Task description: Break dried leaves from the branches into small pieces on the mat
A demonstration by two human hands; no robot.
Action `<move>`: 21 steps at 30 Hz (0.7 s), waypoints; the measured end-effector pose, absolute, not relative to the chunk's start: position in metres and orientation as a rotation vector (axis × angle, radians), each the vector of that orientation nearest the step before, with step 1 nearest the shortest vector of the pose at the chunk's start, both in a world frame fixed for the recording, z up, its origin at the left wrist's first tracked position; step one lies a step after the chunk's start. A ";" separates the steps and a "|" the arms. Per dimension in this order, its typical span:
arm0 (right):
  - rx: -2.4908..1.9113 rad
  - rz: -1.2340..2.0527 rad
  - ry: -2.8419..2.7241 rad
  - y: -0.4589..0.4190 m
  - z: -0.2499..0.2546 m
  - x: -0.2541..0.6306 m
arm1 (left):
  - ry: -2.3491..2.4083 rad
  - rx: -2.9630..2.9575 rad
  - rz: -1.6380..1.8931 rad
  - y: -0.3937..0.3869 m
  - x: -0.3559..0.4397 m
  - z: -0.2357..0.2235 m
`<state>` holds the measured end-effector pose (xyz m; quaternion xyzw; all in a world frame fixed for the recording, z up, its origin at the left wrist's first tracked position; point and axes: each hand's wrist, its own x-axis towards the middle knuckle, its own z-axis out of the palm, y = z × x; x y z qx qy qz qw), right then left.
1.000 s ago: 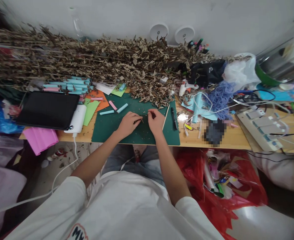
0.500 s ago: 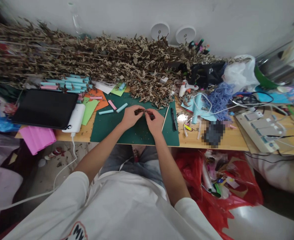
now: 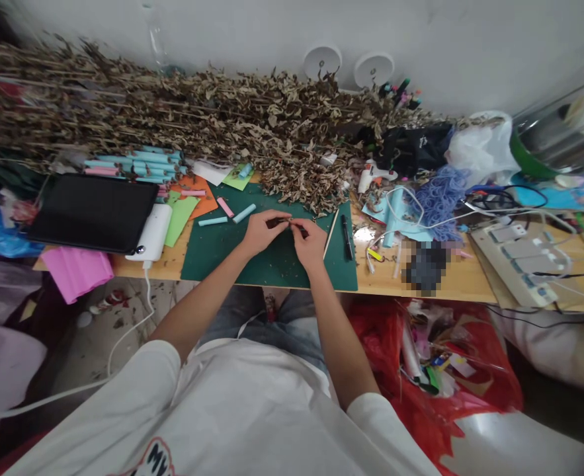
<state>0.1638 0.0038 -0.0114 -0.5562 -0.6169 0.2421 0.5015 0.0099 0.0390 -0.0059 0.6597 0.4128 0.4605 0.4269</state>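
Over the green cutting mat (image 3: 227, 258), my left hand (image 3: 262, 233) and my right hand (image 3: 309, 243) meet at their fingertips. Both are closed in a pinch around brown dried leaves (image 3: 286, 220), mostly covered by the fingers. Left of my left hand lie blue paper tubes (image 3: 245, 213) and a pink paper tube (image 3: 225, 207). A thin wooden stick (image 3: 331, 233) and a black pen (image 3: 346, 237) rest beside my right hand. Just beyond the fingers is a loose pile of dried leaves (image 3: 306, 182).
Bundled dried stalks (image 3: 172, 112) line the wall. A black tablet (image 3: 93, 213) and a white power bank (image 3: 151, 235) sit at left, near stacked blue tubes (image 3: 143, 165). At right are a glue gun (image 3: 374, 175), purple yarn (image 3: 440, 198) and a power strip (image 3: 514, 264). A red bag (image 3: 381, 344) hangs below.
The view has shifted very slightly. My hands stay pinched together over the mat, with only small finger movement around the dried leaves.
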 end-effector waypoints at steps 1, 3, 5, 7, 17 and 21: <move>-1.356 0.593 -1.460 0.004 -0.012 0.164 | 1.040 1.653 1.141 0.039 0.010 -0.005; -1.392 0.611 -1.397 0.004 -0.013 0.164 | 1.066 1.638 1.132 0.038 0.010 -0.002; -1.415 0.610 -1.381 0.005 -0.014 0.164 | 1.082 1.632 1.138 0.037 0.011 -0.002; -1.412 0.594 -1.403 0.005 -0.015 0.164 | 1.079 1.630 1.153 0.037 0.011 -0.002; -1.348 0.659 -1.351 0.004 -0.011 0.163 | 1.066 1.655 1.133 0.037 0.010 -0.004; -1.376 0.652 -1.393 0.003 -0.012 0.163 | 1.080 1.625 1.118 0.037 0.011 -0.004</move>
